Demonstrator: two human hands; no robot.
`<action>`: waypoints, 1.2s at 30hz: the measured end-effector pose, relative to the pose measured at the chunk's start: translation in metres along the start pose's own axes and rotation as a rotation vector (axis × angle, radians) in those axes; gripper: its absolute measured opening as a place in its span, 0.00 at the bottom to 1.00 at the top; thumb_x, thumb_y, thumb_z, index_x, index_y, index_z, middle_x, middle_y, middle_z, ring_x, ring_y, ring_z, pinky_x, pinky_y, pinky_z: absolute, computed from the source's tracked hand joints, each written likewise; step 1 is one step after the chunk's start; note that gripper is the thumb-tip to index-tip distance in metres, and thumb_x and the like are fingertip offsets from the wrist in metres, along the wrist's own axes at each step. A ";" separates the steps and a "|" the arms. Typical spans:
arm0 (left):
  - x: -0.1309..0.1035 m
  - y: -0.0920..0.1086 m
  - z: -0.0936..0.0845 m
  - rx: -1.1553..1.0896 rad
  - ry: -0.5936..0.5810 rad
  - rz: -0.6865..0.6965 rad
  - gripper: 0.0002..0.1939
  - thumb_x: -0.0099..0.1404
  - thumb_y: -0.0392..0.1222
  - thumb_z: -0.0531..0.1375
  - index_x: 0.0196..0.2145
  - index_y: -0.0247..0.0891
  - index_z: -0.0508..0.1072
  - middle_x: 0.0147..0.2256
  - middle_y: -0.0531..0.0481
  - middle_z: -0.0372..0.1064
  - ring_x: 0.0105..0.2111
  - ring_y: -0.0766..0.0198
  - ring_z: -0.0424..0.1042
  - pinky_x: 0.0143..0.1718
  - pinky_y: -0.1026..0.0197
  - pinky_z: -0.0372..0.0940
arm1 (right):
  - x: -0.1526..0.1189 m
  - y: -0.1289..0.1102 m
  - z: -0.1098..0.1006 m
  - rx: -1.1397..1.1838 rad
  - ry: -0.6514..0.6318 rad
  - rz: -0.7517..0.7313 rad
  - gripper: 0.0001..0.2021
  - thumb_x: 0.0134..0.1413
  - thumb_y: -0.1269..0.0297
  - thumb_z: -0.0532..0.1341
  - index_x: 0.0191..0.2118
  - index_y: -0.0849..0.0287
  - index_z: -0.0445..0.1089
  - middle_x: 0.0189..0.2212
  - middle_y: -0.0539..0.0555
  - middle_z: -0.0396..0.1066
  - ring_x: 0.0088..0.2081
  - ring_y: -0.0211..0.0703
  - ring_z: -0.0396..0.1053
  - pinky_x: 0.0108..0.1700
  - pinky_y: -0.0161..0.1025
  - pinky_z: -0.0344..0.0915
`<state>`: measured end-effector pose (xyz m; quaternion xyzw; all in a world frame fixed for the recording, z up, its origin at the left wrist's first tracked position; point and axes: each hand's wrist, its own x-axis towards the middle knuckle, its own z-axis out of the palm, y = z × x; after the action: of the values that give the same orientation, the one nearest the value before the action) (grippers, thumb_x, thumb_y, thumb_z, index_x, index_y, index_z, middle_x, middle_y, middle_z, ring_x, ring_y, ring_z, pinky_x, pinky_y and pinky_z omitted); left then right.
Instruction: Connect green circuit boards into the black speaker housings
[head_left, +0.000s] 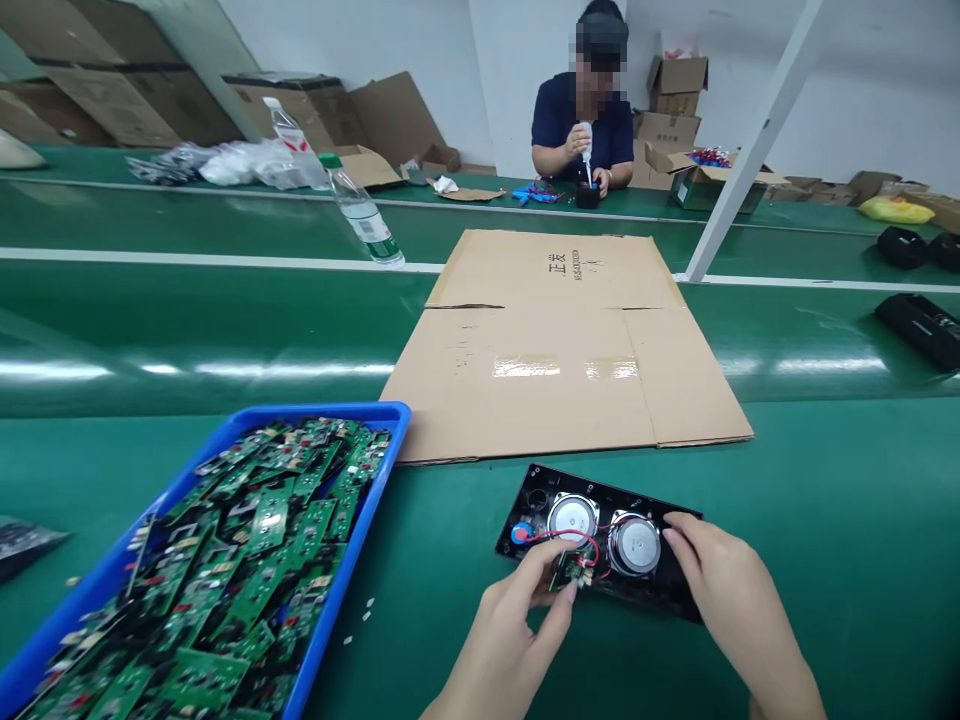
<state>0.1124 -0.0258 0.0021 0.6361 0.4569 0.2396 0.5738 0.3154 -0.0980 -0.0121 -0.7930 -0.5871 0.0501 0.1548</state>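
Observation:
A black speaker housing (pixel 667 598) lies at a slant on the green bench, bearing two round silver speakers (pixel 637 546) and a blue round part (pixel 521 533) with red wires. My left hand (pixel 517 610) pinches a small green circuit board (pixel 574 570) between thumb and fingers above the housing's near side. Red wires (pixel 592 540) run to this board. At the housing's right end is my right hand (pixel 720 565), its thumb and forefinger closed on the edge; its other fingers are hidden beneath.
On the left stands a blue tray (pixel 401 425) heaped with circuit boards (pixel 262 560). Flattened cardboard (pixel 555 400) lies beyond the housing, with a water bottle (pixel 367 225) near it. Across the benches a person (pixel 585 130) holds a white bottle over a black part. A white post (pixel 750 140) rises at right.

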 end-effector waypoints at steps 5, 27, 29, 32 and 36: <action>0.000 0.003 -0.004 0.035 0.009 0.022 0.12 0.61 0.42 0.55 0.42 0.45 0.73 0.31 0.51 0.76 0.31 0.59 0.76 0.29 0.67 0.70 | -0.001 -0.017 0.009 -0.219 -0.019 -0.108 0.13 0.60 0.70 0.51 0.45 0.60 0.70 0.35 0.58 0.75 0.22 0.43 0.72 0.18 0.34 0.61; 0.001 -0.007 -0.011 0.126 -0.050 0.109 0.13 0.63 0.40 0.52 0.45 0.44 0.70 0.33 0.52 0.76 0.33 0.61 0.77 0.27 0.68 0.72 | 0.060 -0.069 -0.004 -0.335 -0.511 -0.241 0.09 0.51 0.81 0.58 0.37 0.63 0.69 0.30 0.59 0.74 0.32 0.46 0.74 0.30 0.32 0.64; 0.002 -0.007 -0.010 0.136 -0.051 0.138 0.13 0.63 0.39 0.52 0.45 0.44 0.70 0.33 0.52 0.76 0.33 0.62 0.77 0.31 0.67 0.73 | 0.063 -0.070 -0.006 -0.356 -0.548 -0.262 0.10 0.51 0.81 0.59 0.38 0.63 0.69 0.30 0.59 0.74 0.32 0.46 0.75 0.30 0.32 0.64; 0.003 -0.007 -0.011 0.168 -0.061 0.151 0.14 0.63 0.39 0.52 0.46 0.43 0.70 0.32 0.52 0.75 0.29 0.64 0.75 0.31 0.66 0.73 | 0.070 -0.072 -0.007 -0.378 -0.590 -0.321 0.10 0.50 0.80 0.60 0.39 0.63 0.69 0.30 0.60 0.75 0.34 0.47 0.75 0.31 0.33 0.64; 0.002 -0.006 -0.011 0.187 -0.047 0.156 0.14 0.63 0.40 0.51 0.45 0.41 0.70 0.28 0.53 0.73 0.24 0.65 0.71 0.28 0.64 0.73 | 0.080 -0.074 -0.003 -0.413 -0.622 -0.402 0.13 0.46 0.78 0.64 0.40 0.63 0.68 0.29 0.60 0.74 0.34 0.48 0.75 0.31 0.33 0.65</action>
<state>0.1022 -0.0188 -0.0015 0.7258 0.4127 0.2247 0.5024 0.2731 -0.0030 0.0211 -0.6242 -0.7465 0.1372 -0.1852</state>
